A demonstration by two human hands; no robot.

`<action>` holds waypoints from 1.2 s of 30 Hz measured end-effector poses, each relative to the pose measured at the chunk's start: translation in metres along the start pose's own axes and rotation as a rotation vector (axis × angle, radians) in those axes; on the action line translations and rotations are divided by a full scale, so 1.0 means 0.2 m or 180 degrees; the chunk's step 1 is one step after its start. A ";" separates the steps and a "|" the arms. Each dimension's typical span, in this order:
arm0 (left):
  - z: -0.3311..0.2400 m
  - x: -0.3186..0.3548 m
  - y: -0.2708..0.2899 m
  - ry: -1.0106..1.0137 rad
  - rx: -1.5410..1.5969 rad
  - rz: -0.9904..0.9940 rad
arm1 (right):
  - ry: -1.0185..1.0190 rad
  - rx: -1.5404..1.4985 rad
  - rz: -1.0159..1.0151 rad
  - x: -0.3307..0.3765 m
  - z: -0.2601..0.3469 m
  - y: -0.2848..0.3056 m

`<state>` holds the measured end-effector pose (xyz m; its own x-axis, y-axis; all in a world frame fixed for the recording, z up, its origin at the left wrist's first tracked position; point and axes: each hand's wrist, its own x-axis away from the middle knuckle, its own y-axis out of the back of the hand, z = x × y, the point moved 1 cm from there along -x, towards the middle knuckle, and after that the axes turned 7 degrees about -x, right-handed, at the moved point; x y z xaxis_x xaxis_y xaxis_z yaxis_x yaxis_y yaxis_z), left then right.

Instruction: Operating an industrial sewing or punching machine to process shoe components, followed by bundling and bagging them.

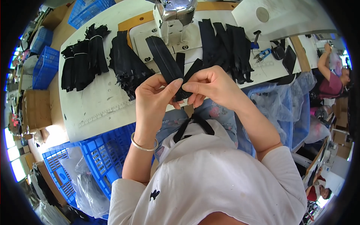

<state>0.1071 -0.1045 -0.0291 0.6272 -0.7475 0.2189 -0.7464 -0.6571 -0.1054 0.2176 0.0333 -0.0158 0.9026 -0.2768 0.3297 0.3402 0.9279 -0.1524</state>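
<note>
My left hand (153, 99) and my right hand (210, 84) meet in front of my chest and pinch a black fabric strip (165, 62) between thumbs and fingers. The strip runs from my fingertips up toward the sewing machine head (174, 15). A second black strip end (189, 75) sticks out beside my right fingers. A silver bangle (143, 146) circles my left wrist. Black straps (195, 125) hang down onto my white shirt below the hands.
Bundled black strips (80, 62) and a loose pile (127, 65) lie on the white table (93, 108) at left; more strips (228, 47) lie at right. Blue crates (103, 157) stand at lower left, a blue bin with plastic liner (285, 108) at right. Another person (333, 80) sits far right.
</note>
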 end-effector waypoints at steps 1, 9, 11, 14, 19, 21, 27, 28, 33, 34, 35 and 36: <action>0.00 0.00 0.00 -0.0021 -0.0010 -0.0018 | -0.0009 -0.0044 -0.0003 0.00 0.00 0.00; -0.03 0.00 -0.02 -0.0065 -0.0044 -0.0123 | 0.0085 -0.0173 0.0074 -0.02 -0.02 0.01; -0.02 0.00 -0.02 -0.0092 -0.0048 -0.0174 | 0.0126 -0.0194 0.0072 -0.02 -0.02 0.00; -0.04 -0.05 0.00 -0.0322 -0.0178 -0.0258 | 0.0280 -0.0015 -0.0003 -0.01 0.03 -0.02; -0.19 -0.16 0.02 -0.0644 0.0147 -0.0340 | 0.0674 -0.0005 -0.0277 0.01 0.12 -0.05; -0.22 -0.21 0.03 -0.0582 0.0291 -0.0169 | 0.0838 0.0071 -0.0342 0.00 0.13 -0.05; -0.27 -0.31 0.03 -0.0416 0.0505 0.0167 | 0.0918 0.0472 -0.0463 -0.05 0.17 -0.02; -0.27 -0.32 0.02 -0.0412 0.0524 0.0222 | 0.1001 0.0457 -0.0507 -0.05 0.17 -0.01; -0.30 -0.36 0.03 -0.0460 0.0513 0.0251 | 0.1138 0.0300 -0.0560 -0.08 0.18 -0.02; -0.30 -0.36 0.03 -0.0483 0.0531 0.0255 | 0.1248 0.0244 -0.0605 -0.09 0.17 -0.02; -0.31 -0.36 0.02 -0.0487 0.0534 0.0250 | 0.1248 0.0248 -0.0599 -0.09 0.18 -0.03; -0.32 -0.37 0.01 -0.0518 0.0601 0.0218 | 0.1248 0.0176 -0.0611 -0.09 0.19 -0.04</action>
<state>0.0450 -0.0448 0.0159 0.6156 -0.7866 0.0475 -0.7432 -0.5995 -0.2972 0.1897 0.0404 0.0142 0.8600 -0.5093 -0.0329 0.5064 0.8595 -0.0691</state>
